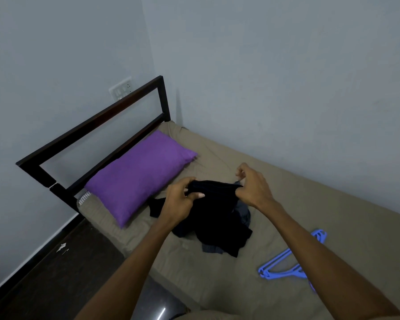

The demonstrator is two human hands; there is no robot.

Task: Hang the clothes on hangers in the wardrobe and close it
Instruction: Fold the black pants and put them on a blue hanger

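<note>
Head camera looks down on a bed with an olive-brown sheet (286, 204) and a purple rectangular pillow (136, 176). A black cloth garment (215, 218) hangs over it, gripped at its top edge by left hand (180, 199) and right hand (252, 188), fingers curled on the fabric. Blue plastic hangers (284, 264) lie nearby, to the right.

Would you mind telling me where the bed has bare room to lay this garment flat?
Bare sheet lies between the wall and the blue hangers, and beyond the purple pillow. It is crowded around the dark clothes pile.
</note>
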